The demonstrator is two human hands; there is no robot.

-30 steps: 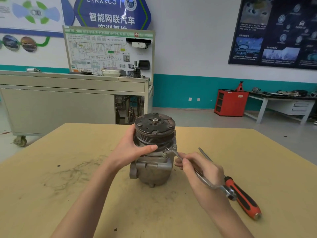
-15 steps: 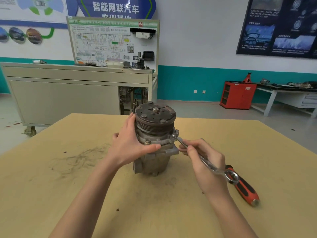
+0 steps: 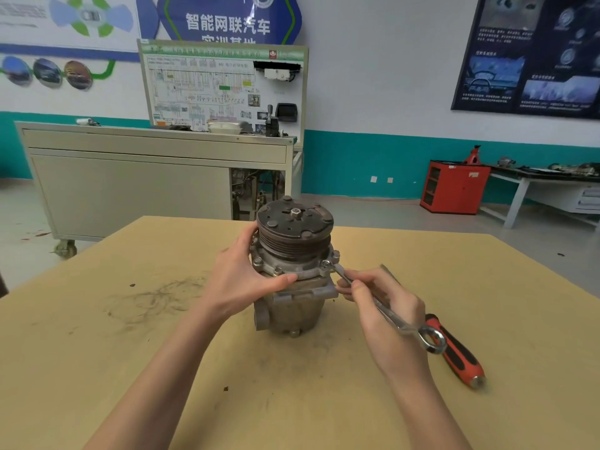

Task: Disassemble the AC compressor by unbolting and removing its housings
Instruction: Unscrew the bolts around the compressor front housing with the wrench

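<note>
The AC compressor (image 3: 293,303) stands upright in the middle of the yellow table (image 3: 162,368), its dark ribbed pulley (image 3: 294,232) on top. Bolts ring the grey flange under the pulley. My left hand (image 3: 240,282) grips the flange from the left, thumb across its front. My right hand (image 3: 381,306) holds a silver combination wrench (image 3: 406,326) by its shaft. The wrench's head sits on a flange bolt (image 3: 325,264) at the right side; its ring end sticks out behind my hand.
A screwdriver with a red and black handle (image 3: 454,349) lies on the table right of my right hand. Dark scuff marks (image 3: 152,300) stain the table at the left. Beyond the table stand a grey cabinet bench (image 3: 156,183) and a red cabinet (image 3: 454,186).
The wrench head has swung from the flange's front toward its right side, and my right hand followed. My left hand keeps its grip on the compressor. The camera view tilted down.
</note>
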